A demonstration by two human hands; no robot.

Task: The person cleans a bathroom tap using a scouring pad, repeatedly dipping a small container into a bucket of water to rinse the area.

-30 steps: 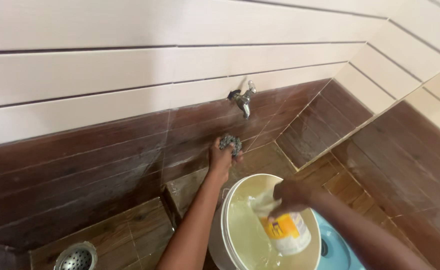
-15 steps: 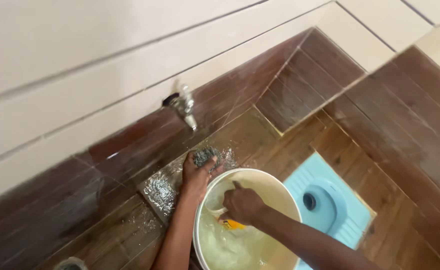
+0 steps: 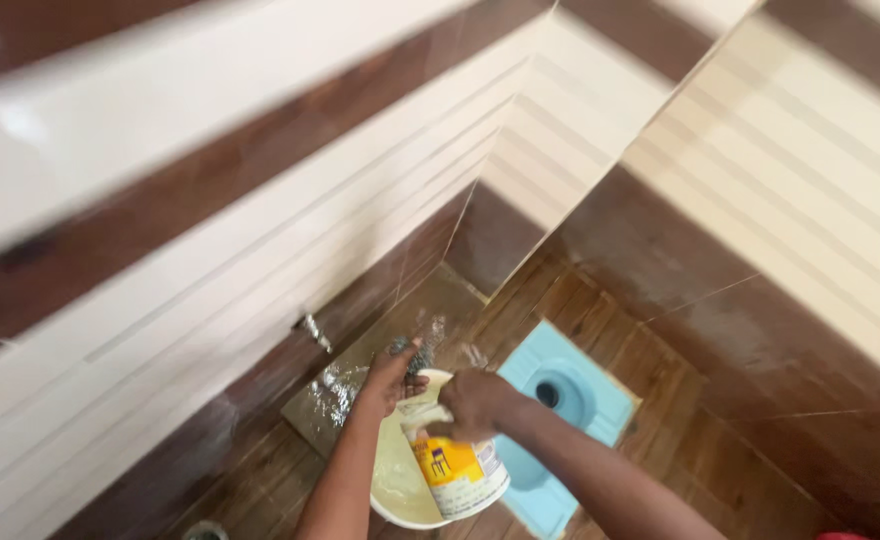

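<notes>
Left hand [image 3: 392, 372] closed tight around a grey scrub pad [image 3: 412, 352], just past the far rim of the white bucket [image 3: 390, 490]. Right hand [image 3: 475, 402] gripping a small labelled tub [image 3: 457, 470] over the bucket's water.

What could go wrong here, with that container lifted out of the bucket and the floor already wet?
The right hand holds the white and yellow container over the bucket rim; a wet grip could slip and spill it. Water glistens on the floor tiles beside the left hand, so footing may be slippery. The blue squat pan lies close; a dropped scrubber could land there.
</notes>
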